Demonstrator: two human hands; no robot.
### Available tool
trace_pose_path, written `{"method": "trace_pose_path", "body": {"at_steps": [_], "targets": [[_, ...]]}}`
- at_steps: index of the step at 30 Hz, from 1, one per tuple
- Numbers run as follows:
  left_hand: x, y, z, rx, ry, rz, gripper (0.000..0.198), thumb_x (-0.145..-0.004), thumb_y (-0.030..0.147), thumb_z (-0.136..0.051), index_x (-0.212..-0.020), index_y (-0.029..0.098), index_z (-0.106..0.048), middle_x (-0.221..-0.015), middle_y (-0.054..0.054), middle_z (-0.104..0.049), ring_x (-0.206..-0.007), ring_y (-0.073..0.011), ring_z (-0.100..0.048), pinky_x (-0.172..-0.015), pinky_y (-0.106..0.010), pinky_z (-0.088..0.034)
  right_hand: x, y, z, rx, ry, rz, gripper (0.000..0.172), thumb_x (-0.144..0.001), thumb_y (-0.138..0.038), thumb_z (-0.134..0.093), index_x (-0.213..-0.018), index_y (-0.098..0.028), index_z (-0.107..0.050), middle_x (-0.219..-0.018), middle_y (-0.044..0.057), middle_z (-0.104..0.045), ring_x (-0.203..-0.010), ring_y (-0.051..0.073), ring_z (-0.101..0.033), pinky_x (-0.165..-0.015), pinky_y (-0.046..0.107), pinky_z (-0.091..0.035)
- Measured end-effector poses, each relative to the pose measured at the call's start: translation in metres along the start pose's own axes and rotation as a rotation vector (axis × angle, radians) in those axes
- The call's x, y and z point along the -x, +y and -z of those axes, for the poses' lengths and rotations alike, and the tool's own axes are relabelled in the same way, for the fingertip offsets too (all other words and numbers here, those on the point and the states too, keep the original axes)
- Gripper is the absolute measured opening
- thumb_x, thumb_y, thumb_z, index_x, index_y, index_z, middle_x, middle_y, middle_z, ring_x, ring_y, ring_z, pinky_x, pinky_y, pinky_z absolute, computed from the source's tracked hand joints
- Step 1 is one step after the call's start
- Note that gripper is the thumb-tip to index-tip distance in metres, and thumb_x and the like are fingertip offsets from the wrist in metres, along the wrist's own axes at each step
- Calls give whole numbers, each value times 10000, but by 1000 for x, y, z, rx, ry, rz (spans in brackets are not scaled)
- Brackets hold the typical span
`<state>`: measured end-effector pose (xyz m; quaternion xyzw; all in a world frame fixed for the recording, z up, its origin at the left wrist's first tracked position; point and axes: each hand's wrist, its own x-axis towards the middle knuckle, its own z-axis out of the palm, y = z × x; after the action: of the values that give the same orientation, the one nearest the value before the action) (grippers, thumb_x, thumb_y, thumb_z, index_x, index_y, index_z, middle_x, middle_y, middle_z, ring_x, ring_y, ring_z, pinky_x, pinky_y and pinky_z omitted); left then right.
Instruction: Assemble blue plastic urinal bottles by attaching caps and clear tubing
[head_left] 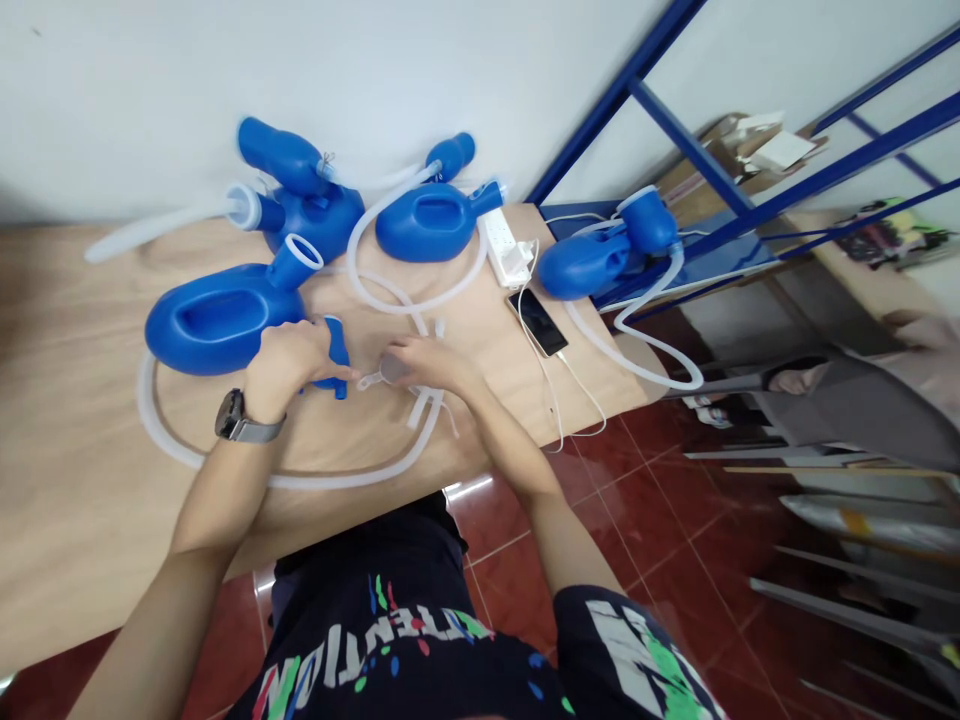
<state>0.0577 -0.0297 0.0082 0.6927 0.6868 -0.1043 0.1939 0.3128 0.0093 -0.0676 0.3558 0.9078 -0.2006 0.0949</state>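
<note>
My left hand point(289, 360), with a watch on the wrist, is closed around a small blue plastic piece point(337, 352) beside a large blue plastic vessel point(217, 318) on the wooden table point(75, 440). My right hand point(427, 362) pinches a small clear plastic fitting point(379, 376), held close to the blue piece. A long translucent hose point(300, 478) loops on the table around both hands.
More blue vessels point(435, 220) with hoses lie at the table's far side and one point(592, 262) on a blue shelf. A white power strip point(506, 248) and a phone point(541, 322) with cable sit at the right edge. Blue metal frame point(705, 160), red tiled floor point(675, 560).
</note>
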Motion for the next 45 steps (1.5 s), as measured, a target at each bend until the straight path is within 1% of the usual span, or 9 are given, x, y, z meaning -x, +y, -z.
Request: {"method": "trace_pose_path", "body": {"at_steps": [4, 7, 10, 16, 20, 26, 33, 39, 45], "targets": [[-14, 1, -5, -65, -112, -12, 1396, -834, 828, -934, -1932, 131, -425, -1490, -376, -822, -1363, -589, -831, -1077, -573, -684, -5, 1, 5, -14, 50, -54, 764, -1056, -219, -920, -1783, -213, -683, -1629, 233, -791, -1509, 431, -784, -1180, 520, -678], [-12, -6, 0, -81, -116, -112, 1207, -920, 569, -884, -1958, 217, -377, -1510, -288, -840, -1369, -509, -841, -1111, -512, -675, -10, 11, 6, -163, 156, -18, 694, -1060, -112, -749, -1747, -206, -725, -1701, 190, -773, -1558, 348, -761, -1296, 471, -626], [-5, -19, 9, -36, 22, -271, 1007, -982, 438, -773, -1921, 286, -442, -1684, -221, -760, -1518, -458, -769, -1210, -511, -649, -10, 28, 11, -364, 310, -15, 593, -1026, -143, -686, -1597, -194, -839, -1573, 137, -867, -1423, 341, -823, -1312, 513, -626], [16, -41, 32, 237, 430, -438, 930, -1032, 560, -737, -1875, 231, -523, -1837, -181, -628, -1592, -468, -678, -1341, -604, -580, -10, 48, 44, -632, 858, -71, 486, -1020, -262, -621, -1416, -252, -902, -1436, 90, -903, -1350, 336, -816, -1268, 580, -658], [22, -36, 34, 349, 423, -518, 1009, -1046, 616, -714, -1948, 275, -416, -1792, -155, -637, -1406, -420, -743, -1248, -590, -642, -26, 30, 67, -678, 1046, 42, 440, -1128, -461, -585, -1414, -293, -875, -1442, 69, -869, -1489, 348, -745, -1406, 642, -556], [20, -29, 32, 370, 419, -488, 1032, -1097, 645, -625, -2014, 375, -236, -1777, -129, -574, -1453, -459, -696, -1193, -617, -670, -55, -18, 75, -842, 1237, 112, 727, -1192, -724, -274, -1436, -310, -820, -1344, 129, -712, -1500, 383, -736, -1419, 622, -566], [26, -27, 34, 352, 445, -491, 967, -1083, 673, -670, -1969, 386, -408, -1745, -143, -542, -1368, -425, -721, -1172, -614, -682, -57, -30, 83, -922, 1347, 131, 757, -1192, -762, -251, -1313, -278, -820, -1450, 160, -657, -1613, 390, -689, -1422, 591, -596], [39, -18, 36, 139, 499, -348, 715, -1128, 503, -700, -1835, 464, -605, -1859, -149, -515, -1500, -528, -697, -1187, -709, -649, -45, -28, 87, -885, 978, 350, 720, -1093, -882, -616, -1605, -377, -631, -1816, 90, -636, -1695, 373, -677, -1443, 617, -589], [29, -26, 25, 322, 729, -406, 801, -1116, 790, -703, -1774, 341, -623, -1795, -149, -597, -1601, -455, -651, -1203, -632, -678, -36, -31, 86, -839, 1042, 270, 938, -1065, -910, -657, -1827, -391, -488, -1758, 88, -705, -1698, 400, -681, -1443, 664, -570]]}}
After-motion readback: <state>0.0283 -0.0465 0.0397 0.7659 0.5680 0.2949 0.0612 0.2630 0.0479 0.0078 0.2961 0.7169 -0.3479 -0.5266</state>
